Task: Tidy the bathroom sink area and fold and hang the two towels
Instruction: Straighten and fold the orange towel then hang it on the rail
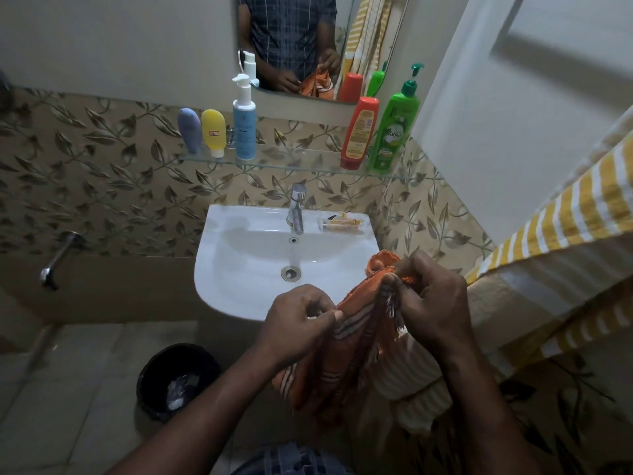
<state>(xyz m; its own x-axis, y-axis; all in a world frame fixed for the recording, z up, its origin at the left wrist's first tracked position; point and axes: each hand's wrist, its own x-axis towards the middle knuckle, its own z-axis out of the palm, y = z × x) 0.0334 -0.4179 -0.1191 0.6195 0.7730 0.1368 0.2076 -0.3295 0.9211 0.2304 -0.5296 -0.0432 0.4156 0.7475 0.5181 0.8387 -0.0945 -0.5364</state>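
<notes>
An orange striped towel (346, 358) hangs bunched in front of the white sink (239, 293), held by both hands. My left hand (298, 320) pinches its upper edge on the left. My right hand (435, 299) grips the fringed top corner on the right, fingers curled round the cloth. A yellow-and-white striped towel (561, 234) hangs draped at the right, its lower part (414, 389) reaching behind the orange one.
A glass shelf (291, 159) carries a grey tube, a yellow tube, a blue pump bottle, a red bottle (359, 132) and a green pump bottle (397, 128). Small packets (342, 222) lie beside the tap (296, 207). A black bin (178, 378) stands on the floor.
</notes>
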